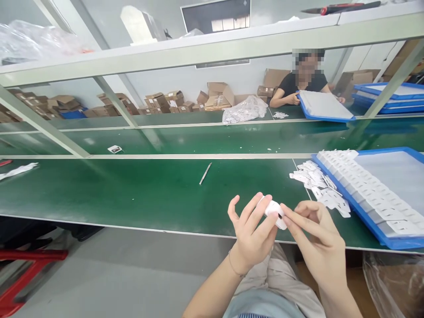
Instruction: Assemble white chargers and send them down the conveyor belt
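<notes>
Between my hands, just over the bench's front edge, is a small white plastic piece [273, 207] with a rounded top and a dark opening on its right side. My left hand [255, 229] grips it with thumb and fingers, the little finger raised. The thumb and index finger of my right hand [316, 234] pinch at its right edge. A flat white part shows under it, partly hidden by fingers. Beyond my right hand lies a loose pile of flat white pieces [326, 187]. Right of the pile, a blue tray [367, 225] holds rows of white pieces [371, 190].
A pen-like stick [205, 173] lies on the green bench [159, 190]. A small white item [115, 149] sits past the divider. Across, a person [303, 84] holds another blue-rimmed tray [326, 106] near a plastic bag [245, 110]. A red metal frame [29, 274] stands lower left.
</notes>
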`<control>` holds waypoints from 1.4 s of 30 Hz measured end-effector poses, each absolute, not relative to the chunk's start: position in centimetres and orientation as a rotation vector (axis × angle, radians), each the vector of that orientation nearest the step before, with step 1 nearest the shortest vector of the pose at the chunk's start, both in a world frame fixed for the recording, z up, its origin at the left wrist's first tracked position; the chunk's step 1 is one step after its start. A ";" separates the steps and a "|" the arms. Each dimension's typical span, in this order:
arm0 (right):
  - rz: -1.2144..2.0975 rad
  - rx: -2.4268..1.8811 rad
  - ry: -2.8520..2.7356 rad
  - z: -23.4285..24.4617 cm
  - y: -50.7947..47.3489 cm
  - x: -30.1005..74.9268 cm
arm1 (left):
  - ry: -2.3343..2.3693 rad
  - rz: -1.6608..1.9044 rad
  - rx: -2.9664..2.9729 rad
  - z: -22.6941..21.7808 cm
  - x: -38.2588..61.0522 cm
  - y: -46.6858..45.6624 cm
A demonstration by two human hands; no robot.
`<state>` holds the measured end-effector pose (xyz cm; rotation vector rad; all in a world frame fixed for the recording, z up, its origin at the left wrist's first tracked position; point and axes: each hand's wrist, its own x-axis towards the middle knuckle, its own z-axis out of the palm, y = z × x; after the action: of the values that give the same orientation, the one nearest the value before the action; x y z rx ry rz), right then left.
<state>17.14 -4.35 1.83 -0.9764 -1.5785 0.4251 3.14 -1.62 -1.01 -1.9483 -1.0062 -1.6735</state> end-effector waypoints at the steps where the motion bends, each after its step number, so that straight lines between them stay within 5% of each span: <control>1: 0.322 -0.983 -1.628 1.8 -4.5 17.1 | -1.013 -1.711 -1.971 -1.0 3.1 -1.6; 8: -0.094 -0.969 -1.938 2.1 -4.8 17.0 | -1.053 -1.859 -2.051 -0.9 2.8 -1.6; 20: 0.177 -0.992 -1.878 2.1 -4.9 17.5 | -0.939 -1.841 -2.059 -1.9 2.8 -1.1; 28: -0.017 -1.042 -1.850 2.6 -5.4 16.6 | -0.956 -1.786 -1.945 -2.5 3.0 -0.8; 38: 0.151 -1.027 -1.757 1.9 -4.8 16.4 | -1.013 -1.861 -1.983 -1.7 3.0 -1.2; 42: 0.657 -0.979 -1.709 1.1 -4.3 17.1 | -1.048 -1.944 -2.020 -1.0 2.7 -1.6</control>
<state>17.09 -4.32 1.11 -0.9788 -1.7086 0.6573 2.73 -1.63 -0.96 -2.0200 -1.0480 -1.9444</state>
